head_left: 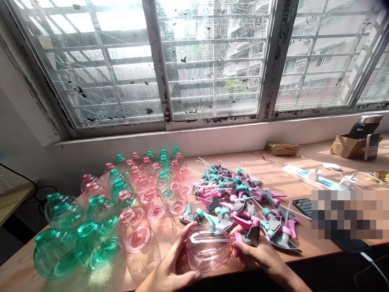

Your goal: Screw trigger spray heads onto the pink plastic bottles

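At the front edge of the table [21,273], the bottle [208,251] is held sideways by the left hand [174,263], the sprayer [246,236] at its neck pinched by the right hand [257,253]. Both are best kept aligned, so a skewed fit is avoided

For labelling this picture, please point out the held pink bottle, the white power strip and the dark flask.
Held pink bottle [209,250]: head view, middle of body.
White power strip [300,174]: head view, top face.
Dark flask [362,130]: head view, body below lid.
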`<state>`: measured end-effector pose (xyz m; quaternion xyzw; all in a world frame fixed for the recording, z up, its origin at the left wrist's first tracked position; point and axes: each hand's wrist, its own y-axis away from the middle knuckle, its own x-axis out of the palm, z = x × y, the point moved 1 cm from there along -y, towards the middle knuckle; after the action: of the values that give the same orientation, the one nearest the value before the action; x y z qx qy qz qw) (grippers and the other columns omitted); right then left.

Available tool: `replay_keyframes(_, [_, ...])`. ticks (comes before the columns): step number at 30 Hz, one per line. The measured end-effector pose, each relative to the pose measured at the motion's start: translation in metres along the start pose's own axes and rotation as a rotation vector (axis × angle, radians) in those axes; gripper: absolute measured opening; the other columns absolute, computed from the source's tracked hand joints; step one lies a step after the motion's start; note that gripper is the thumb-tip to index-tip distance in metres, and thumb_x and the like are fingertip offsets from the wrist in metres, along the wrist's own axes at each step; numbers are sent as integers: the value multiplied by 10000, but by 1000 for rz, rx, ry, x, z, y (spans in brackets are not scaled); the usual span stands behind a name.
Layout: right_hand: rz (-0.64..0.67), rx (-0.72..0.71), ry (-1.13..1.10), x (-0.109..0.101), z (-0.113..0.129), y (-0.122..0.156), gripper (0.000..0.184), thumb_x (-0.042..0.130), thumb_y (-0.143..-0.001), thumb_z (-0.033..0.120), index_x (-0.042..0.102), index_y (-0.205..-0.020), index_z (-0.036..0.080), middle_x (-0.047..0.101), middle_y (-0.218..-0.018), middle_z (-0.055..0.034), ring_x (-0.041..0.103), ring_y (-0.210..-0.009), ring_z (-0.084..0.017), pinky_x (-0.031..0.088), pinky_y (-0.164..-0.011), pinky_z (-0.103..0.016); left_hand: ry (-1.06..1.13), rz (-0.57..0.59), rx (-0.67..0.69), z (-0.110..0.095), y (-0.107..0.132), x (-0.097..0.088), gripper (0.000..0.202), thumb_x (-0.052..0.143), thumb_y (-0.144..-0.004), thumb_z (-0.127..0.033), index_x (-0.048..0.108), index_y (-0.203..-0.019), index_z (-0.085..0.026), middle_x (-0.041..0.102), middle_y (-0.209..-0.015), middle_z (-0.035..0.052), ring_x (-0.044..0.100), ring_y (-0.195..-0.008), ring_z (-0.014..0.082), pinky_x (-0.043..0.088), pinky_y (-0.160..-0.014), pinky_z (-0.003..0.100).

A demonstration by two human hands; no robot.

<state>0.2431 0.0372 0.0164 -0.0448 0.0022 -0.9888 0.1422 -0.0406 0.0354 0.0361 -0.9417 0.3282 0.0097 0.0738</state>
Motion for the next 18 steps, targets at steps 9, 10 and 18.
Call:
replay_keyframes(9, [32,10,9,-3,-7,0,448,757,-809,617,676,-903,187,670,-619,15,600,-527,-154,482,-548,-283,-18,-43,-47,-3,6,1,820,728,-888,-480,277,-1570,-417,203,-1726,-6,111,-1593,336,98,-1293,575])
replay_keyframes(10, [33,20,15,-3,-8,0,459,760,-806,617,675,-933,184,658,-602,24,595,-524,-152,467,-548,-277,-21,-59,-49,-3,6,1,749,665,-928,-501,287,-1569,-414,183,-1729,-13,79,-1598,324,70,-1294,575])
replay_keyframes(18, [31,4,36,-1,0,0,427,724,-839,609,648,-855,189,624,-587,29,574,-514,-144,470,-557,-279,-54,-44,-4,8,3,-2,961,815,-816,-451,243,-1586,-392,191,-1729,35,123,-1589,358,115,-1288,580])
